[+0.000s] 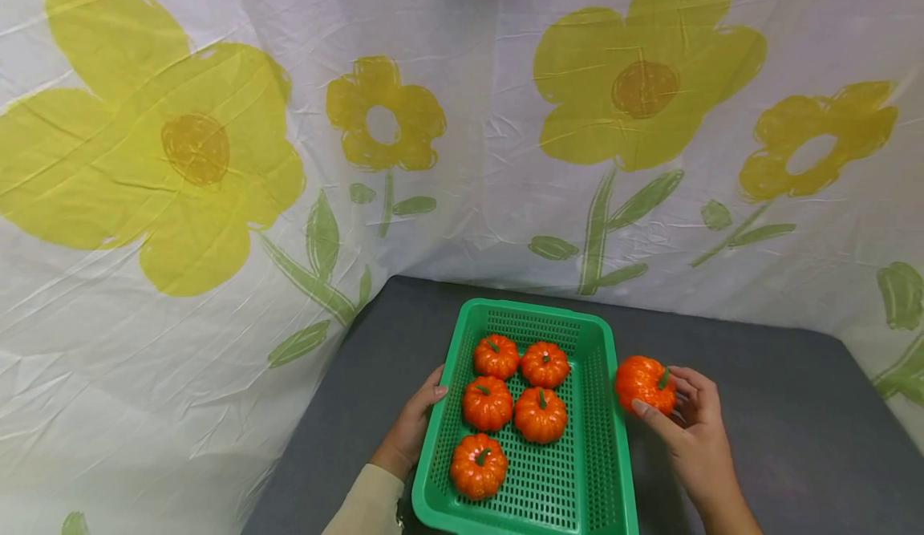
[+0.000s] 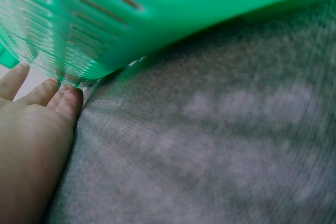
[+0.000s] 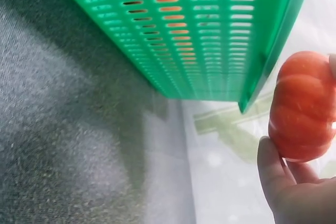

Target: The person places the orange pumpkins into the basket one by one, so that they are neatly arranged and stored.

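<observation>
A green perforated plastic basket (image 1: 595, 471) stands on the dark grey tabletop, holding several small orange pumpkins (image 1: 541, 415) with green stems. They sit in its left and middle part. My left hand (image 1: 413, 429) is at the basket's left side, thumb at the rim; the left wrist view shows its fairly straight fingers (image 2: 39, 95) against the outer wall. Just outside the right rim, my right hand (image 1: 696, 431) grips another pumpkin (image 1: 644, 384) between thumb and fingers, raised to about rim height. In the right wrist view this pumpkin (image 3: 304, 106) appears beside the basket wall.
Behind and to the left of the tabletop (image 1: 780, 407) hangs a white cloth (image 1: 476, 222) printed with yellow flowers. The basket's right wall (image 1: 606, 407) rises between the held pumpkin and those inside.
</observation>
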{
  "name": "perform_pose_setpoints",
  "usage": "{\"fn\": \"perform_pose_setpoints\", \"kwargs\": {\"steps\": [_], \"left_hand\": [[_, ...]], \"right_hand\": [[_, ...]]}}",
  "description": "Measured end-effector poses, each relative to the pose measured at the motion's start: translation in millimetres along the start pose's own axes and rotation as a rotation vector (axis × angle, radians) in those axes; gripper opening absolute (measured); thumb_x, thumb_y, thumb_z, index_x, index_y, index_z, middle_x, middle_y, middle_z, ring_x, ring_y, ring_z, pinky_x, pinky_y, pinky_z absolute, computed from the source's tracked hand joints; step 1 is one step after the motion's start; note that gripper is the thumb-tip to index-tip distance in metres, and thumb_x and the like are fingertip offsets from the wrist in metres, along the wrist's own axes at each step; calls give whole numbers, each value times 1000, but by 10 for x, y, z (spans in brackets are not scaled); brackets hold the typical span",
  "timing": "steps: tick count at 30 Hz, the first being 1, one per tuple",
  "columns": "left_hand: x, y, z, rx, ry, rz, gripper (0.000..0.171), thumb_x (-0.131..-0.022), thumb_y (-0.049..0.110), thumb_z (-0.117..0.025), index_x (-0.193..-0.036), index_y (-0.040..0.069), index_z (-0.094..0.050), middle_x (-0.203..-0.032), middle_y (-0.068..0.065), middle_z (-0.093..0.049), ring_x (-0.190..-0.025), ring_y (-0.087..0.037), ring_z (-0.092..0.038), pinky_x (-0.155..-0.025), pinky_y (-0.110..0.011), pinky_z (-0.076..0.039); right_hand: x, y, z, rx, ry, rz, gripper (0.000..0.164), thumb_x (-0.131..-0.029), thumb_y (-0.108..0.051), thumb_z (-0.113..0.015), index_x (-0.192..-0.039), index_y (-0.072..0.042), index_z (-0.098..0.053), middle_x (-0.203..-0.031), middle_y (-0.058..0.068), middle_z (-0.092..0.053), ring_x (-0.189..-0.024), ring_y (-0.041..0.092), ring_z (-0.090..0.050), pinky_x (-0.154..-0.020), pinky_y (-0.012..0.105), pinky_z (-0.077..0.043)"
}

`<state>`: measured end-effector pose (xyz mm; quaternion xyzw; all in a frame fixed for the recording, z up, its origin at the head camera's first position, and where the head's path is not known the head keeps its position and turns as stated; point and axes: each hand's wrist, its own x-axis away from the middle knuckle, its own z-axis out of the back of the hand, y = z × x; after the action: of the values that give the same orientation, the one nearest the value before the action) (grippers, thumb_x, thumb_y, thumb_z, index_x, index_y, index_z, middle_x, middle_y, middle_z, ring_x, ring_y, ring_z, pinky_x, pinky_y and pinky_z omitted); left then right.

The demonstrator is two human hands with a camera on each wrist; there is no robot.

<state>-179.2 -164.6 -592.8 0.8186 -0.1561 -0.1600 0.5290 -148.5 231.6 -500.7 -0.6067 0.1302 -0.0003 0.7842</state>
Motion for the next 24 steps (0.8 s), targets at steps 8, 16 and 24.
{"fn": "perform_pose_setpoints", "kwargs": {"steps": [8,16,24], "left_hand": [[-5,-25,17,1,3,0,71,-109,24,-31,-177,17,-12,-179,-18,-14,-160,-38,-23,-123,-51,-31],[-5,-31,28,2,-4,-11,72,-109,24,-31,-177,16,-11,-179,-19,-13,-160,-38,-24,-123,-51,-32],[-9,-34,34,8,-8,-14,71,-109,23,-30,-177,17,-13,-179,-19,-14,-159,-37,-25,-123,-50,-33]], "right_hand": [[37,-115,-23,-23,-30,27,70,-100,3,-77,-156,-9,-37,-144,12,-45,-116,16,-58,-93,13,-49],[70,-202,-62,-67,-81,73,70,-100,6,-75,-159,-8,-40,-142,13,-49,-117,19,-58,-92,17,-52],[101,-258,-123,-122,-133,104,62,-97,12,-75,-150,2,-42,-138,16,-50,-117,15,-61,-91,20,-55]]}}
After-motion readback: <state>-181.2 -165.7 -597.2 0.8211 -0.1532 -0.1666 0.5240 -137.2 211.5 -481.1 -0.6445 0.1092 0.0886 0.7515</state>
